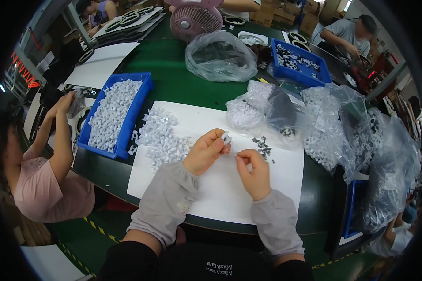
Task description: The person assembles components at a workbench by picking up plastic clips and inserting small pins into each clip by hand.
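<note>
My left hand is closed on a small white plastic clip, which sticks up between thumb and forefinger. To its right, apart from the clip, my right hand has thumb and forefinger pinched together; what they hold, if anything, is too small to make out. Both hands are over a white sheet. A loose heap of white plastic clips spreads on the sheet left of my left hand. Beyond my right hand lies a small scatter of dark grey pieces.
At the left stands a blue tray full of white parts. Clear bags of white parts crowd the right side. Farther back are a crumpled clear bag, a blue tray of black and white parts and a pink fan. A co-worker sits at left.
</note>
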Tool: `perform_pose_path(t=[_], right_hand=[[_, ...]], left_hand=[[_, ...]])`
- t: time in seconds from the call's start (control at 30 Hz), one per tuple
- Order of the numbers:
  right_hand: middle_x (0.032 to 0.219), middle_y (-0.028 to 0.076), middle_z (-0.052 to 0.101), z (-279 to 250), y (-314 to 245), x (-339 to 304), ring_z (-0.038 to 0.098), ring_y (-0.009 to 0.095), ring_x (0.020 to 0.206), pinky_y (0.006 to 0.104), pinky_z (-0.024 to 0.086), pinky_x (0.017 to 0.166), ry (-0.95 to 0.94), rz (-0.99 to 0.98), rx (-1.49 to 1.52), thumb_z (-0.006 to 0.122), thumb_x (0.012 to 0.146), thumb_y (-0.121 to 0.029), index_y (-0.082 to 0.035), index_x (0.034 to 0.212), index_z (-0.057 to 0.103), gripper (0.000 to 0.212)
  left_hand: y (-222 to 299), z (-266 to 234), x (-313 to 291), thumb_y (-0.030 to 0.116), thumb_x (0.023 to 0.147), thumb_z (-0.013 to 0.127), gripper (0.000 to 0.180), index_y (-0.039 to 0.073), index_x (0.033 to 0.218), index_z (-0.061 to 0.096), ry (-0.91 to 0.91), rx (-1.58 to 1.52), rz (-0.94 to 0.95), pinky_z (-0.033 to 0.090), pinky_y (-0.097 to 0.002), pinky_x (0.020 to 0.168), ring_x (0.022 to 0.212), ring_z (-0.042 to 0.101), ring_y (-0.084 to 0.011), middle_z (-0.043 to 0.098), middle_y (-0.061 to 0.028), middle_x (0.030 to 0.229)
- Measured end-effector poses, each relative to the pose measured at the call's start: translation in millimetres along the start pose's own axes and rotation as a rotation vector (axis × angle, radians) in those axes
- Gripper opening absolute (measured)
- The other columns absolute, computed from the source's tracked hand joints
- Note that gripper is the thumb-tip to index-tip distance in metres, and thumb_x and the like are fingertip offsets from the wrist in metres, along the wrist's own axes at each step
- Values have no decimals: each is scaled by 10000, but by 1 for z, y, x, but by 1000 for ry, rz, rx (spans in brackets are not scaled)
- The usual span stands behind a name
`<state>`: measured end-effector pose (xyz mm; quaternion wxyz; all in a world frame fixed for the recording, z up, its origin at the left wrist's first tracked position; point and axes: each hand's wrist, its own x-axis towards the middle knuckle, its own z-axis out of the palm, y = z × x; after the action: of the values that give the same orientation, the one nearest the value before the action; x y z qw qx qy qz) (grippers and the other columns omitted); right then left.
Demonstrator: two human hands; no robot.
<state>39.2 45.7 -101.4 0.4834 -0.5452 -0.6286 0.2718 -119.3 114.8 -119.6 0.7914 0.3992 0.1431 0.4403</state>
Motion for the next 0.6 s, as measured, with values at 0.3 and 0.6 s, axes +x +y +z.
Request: perform_pose_path(t=[0.3,0.6], right_hand=[[898,93,611,-6,-15,0,555,154,790,246,441,691,199,-144,150,620,780,67,17,893,598,126],[811,62,600,-7,-7,2,542,201,743,275,413,655,276,-240,-66,702,712,2,-51,835,581,181]], left_hand=[[-6,10,-1,184,896,611,209,75,1033,497,-15,203,-153,408,-201,774,841,480,-42,516,31,918],[-6,14,-2,158,866,652,227,76,1011,497,-56,198,-180,431,-194,761,846,517,-41,525,33,922]])
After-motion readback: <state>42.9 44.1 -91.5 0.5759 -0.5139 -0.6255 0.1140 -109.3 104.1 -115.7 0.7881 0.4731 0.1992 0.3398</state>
